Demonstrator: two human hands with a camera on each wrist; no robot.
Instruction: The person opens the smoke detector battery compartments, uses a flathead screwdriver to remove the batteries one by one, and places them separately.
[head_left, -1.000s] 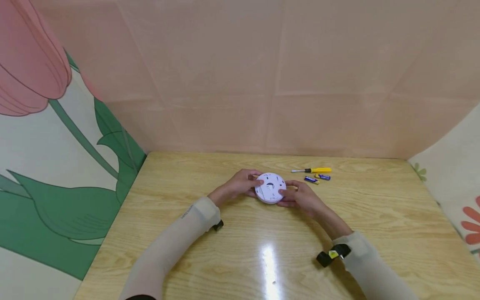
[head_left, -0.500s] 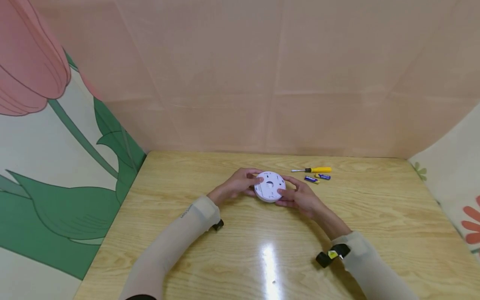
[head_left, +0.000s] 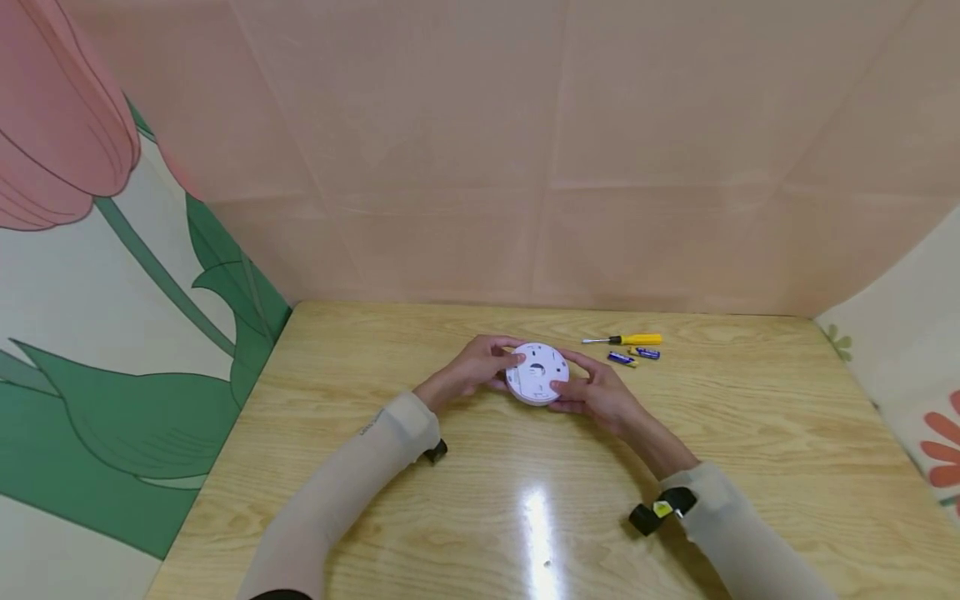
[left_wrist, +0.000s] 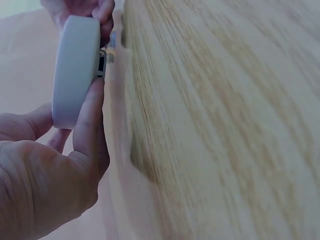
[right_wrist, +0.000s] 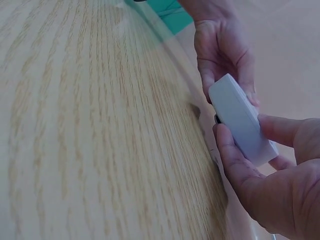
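A round white smoke detector (head_left: 536,388) is held off the table between both hands, its slotted back face turned up. My left hand (head_left: 477,367) grips the left rim, thumb on the upper face and fingers beneath. On the opposite side, my right hand (head_left: 606,398) pinches the lower right rim the same way. The left wrist view shows the detector (left_wrist: 75,72) edge-on, with a small dark part on its underside near the fingertips. Its thick side wall also shows in the right wrist view, where the detector (right_wrist: 239,120) sits tilted between both hands.
A yellow-handled screwdriver (head_left: 639,340) lies on the wooden table (head_left: 360,350) behind the right hand. Two blue-and-gold batteries (head_left: 622,359) rest just in front of it. A pinkish cloth backdrop (head_left: 450,208) rises along the table's back edge.
Both hands have shifted slightly left with the smoke detector, and its face has tilted a little. Both hands keep their grip; the screwdriver and batteries stay put.
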